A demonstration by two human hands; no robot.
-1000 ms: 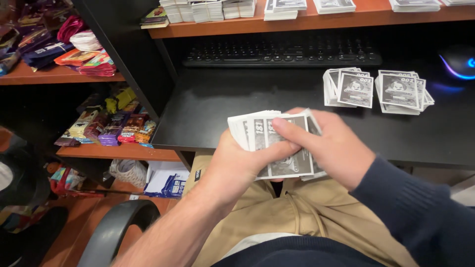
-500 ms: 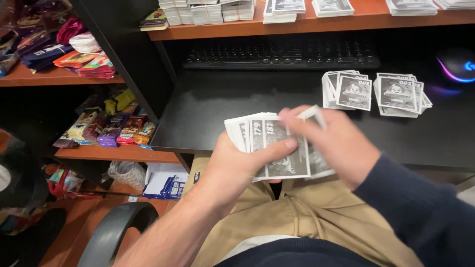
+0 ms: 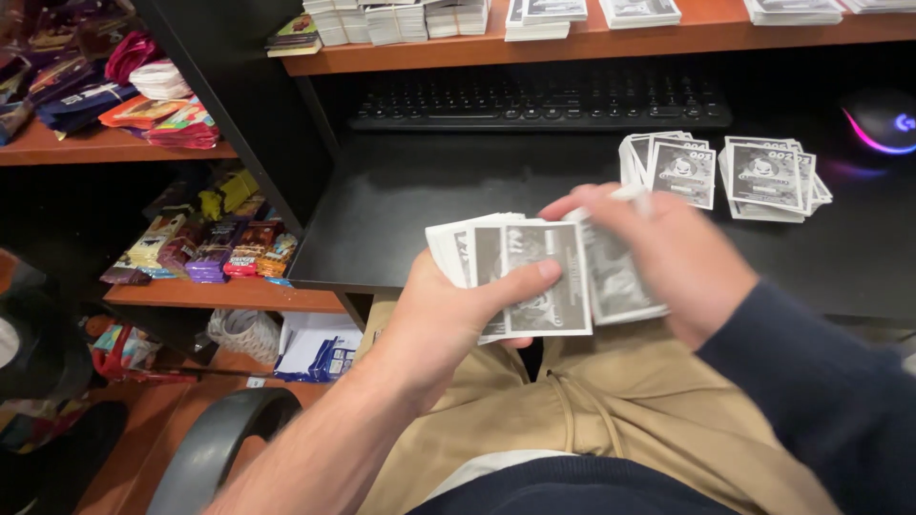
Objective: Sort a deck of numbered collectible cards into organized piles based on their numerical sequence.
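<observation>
The left hand (image 3: 448,315) is closed around a fanned stack of grey picture cards (image 3: 534,277), its thumb pressed across the face of the front card and its fingers curled underneath. The right hand (image 3: 668,257) is curled over the right end of the same stack, fingertips pinching the top edge of the rightmost cards, which look blurred. The stack sits above the person's lap, just near of the front edge of the black desk shelf (image 3: 410,200). Far and to the right on that shelf lie two loose piles of similar cards (image 3: 720,172), well apart from the hands, with a black keyboard (image 3: 539,100) behind them and a glowing mouse (image 3: 883,119) at the far right. More card stacks (image 3: 401,19) line the orange upper shelf. To the left, lower shelves hold colourful foil packets (image 3: 205,248).
</observation>
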